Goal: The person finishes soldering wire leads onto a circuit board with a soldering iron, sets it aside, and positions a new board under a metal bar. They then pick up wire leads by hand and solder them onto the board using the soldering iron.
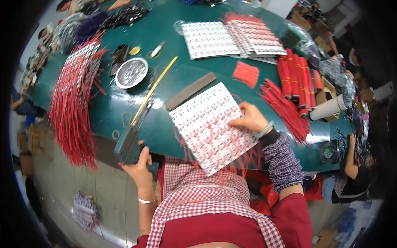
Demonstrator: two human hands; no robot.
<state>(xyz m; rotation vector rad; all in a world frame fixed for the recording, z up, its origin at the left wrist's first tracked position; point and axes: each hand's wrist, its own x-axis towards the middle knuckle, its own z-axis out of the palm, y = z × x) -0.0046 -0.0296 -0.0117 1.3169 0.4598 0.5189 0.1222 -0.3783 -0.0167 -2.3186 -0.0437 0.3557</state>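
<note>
1. Right hand (254, 118): forearm reaches in from the lower right, elbow bent; thumb pressed on the card's (209, 132) right edge, fingers gripping it.
2. Card: tilted at the table's (159, 128) near edge, just beside the bar (191, 91).
3. Left hand (141, 167): wrist upright, just off the near edge, at the tool (127, 145); cannot tell whether its fingers close round it.
</note>
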